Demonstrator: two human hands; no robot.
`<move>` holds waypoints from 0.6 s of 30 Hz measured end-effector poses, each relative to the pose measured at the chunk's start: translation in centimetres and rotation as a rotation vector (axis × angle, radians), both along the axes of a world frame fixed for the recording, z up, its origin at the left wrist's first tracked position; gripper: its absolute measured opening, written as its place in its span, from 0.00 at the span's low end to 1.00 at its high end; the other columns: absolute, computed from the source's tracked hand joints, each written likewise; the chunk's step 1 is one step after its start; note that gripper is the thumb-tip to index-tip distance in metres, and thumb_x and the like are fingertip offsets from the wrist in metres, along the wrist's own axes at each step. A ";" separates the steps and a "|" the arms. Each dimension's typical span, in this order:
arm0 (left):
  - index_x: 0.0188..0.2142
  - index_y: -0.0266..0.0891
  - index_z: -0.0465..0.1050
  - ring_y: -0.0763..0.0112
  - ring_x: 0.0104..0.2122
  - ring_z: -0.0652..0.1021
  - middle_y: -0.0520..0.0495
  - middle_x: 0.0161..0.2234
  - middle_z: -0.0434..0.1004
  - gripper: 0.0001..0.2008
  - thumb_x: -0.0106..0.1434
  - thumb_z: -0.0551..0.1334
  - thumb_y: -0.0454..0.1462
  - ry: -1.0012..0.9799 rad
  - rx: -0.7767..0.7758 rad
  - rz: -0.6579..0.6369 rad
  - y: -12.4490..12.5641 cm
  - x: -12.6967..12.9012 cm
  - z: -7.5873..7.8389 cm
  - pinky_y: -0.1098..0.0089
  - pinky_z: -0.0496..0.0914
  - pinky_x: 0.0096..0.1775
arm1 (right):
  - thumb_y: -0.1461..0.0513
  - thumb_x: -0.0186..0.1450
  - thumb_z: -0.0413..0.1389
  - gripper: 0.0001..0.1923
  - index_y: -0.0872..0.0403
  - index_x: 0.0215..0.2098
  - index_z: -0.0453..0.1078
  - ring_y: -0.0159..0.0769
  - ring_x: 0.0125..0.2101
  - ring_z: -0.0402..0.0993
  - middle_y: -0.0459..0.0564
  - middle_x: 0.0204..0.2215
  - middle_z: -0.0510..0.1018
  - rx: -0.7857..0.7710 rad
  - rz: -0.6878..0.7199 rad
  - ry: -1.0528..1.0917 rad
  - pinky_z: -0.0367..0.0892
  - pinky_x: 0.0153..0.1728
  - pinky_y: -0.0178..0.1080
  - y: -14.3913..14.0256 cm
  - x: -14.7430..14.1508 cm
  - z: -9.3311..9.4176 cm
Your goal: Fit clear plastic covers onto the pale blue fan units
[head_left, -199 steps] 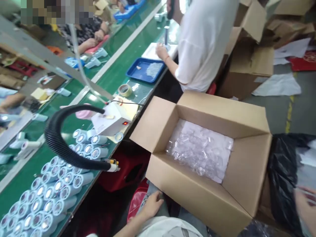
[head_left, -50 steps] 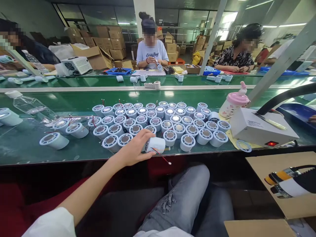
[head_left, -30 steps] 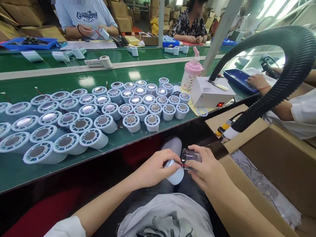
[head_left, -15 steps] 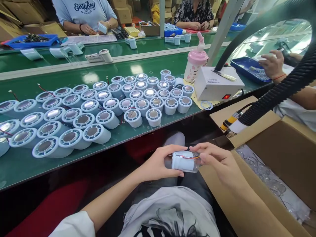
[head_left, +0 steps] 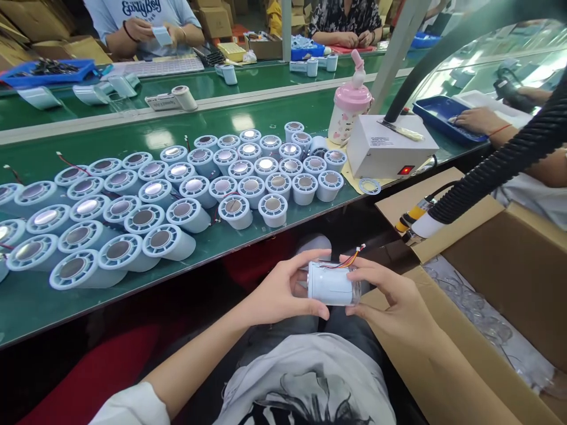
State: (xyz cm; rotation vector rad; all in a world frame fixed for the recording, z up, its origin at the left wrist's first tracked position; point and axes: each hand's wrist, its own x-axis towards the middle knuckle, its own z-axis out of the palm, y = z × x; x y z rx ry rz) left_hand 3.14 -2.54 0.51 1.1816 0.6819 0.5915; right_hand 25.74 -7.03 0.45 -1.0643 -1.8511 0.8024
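Between my two hands, above my lap, lies a light-blue cylindrical housing (head_left: pixel 330 284) with a clear plastic cover over its right end. My left hand (head_left: pixel 286 290) wraps around its left end, thumb below and fingers above. My right hand (head_left: pixel 390 289) grips the clear end between thumb and fingers. Thin coloured wires (head_left: pixel 352 258) with a small white connector stick up from the housing's top, over my right fingers. On the bench beyond stand rows of similar light-blue cylinders (head_left: pixel 272 209) with round metallic discs in their ends.
A white box (head_left: pixel 381 150) with a lit red switch and a pink-lidded cup (head_left: pixel 349 112) stand on the green bench (head_left: pixel 212 251). At right, a cardboard box (head_left: pixel 487 283) holds clear plastic parts, with a black corrugated hose (head_left: pixel 496 159) above it. Co-workers sit across and at right.
The wires and connector, earlier lying along the housing near my right fingers, now stand up above it. My right hand has shifted to grip the clear end from above and below.
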 end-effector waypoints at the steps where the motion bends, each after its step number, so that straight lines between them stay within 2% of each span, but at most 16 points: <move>1: 0.59 0.43 0.61 0.56 0.50 0.75 0.39 0.54 0.71 0.42 0.45 0.75 0.36 0.017 0.005 -0.013 0.1 0.0 0.1 0.62 0.73 0.46 | 0.66 0.60 0.63 0.18 0.49 0.48 0.69 0.47 0.53 0.71 0.55 0.53 0.75 0.003 -0.009 0.018 0.72 0.50 0.47 0.0 0.0 -0.1; 8: 0.57 0.41 0.62 0.61 0.46 0.76 0.40 0.51 0.72 0.37 0.49 0.73 0.35 0.087 0.105 -0.060 0.6 0.2 1.0 0.64 0.74 0.44 | 0.66 0.60 0.63 0.18 0.49 0.48 0.68 0.48 0.52 0.72 0.57 0.53 0.74 0.092 -0.049 -0.013 0.73 0.49 0.48 -0.5 0.5 -0.5; 11: 0.55 0.40 0.64 0.63 0.44 0.77 0.41 0.49 0.73 0.32 0.52 0.71 0.37 0.124 0.166 0.013 0.4 -0.4 1.3 0.65 0.74 0.45 | 0.69 0.60 0.62 0.21 0.49 0.50 0.67 0.49 0.54 0.71 0.57 0.55 0.72 0.102 -0.072 -0.022 0.72 0.50 0.50 -1.1 1.5 -0.5; 14: 0.52 0.39 0.65 0.66 0.42 0.77 0.43 0.46 0.73 0.28 0.52 0.71 0.37 0.179 0.239 0.103 -0.2 -2.0 1.6 0.68 0.73 0.43 | 0.72 0.59 0.61 0.23 0.49 0.50 0.65 0.51 0.56 0.68 0.56 0.56 0.69 0.074 -0.156 0.120 0.72 0.50 0.52 -2.0 2.3 -0.7; 18: 0.50 0.40 0.65 0.65 0.42 0.76 0.44 0.45 0.74 0.28 0.51 0.71 0.38 0.274 0.394 0.270 -1.9 -4.7 2.1 0.69 0.71 0.44 | 0.72 0.58 0.61 0.22 0.48 0.47 0.66 0.46 0.53 0.71 0.53 0.55 0.69 -0.022 -0.297 0.377 0.74 0.49 0.42 -2.9 2.5 -2.3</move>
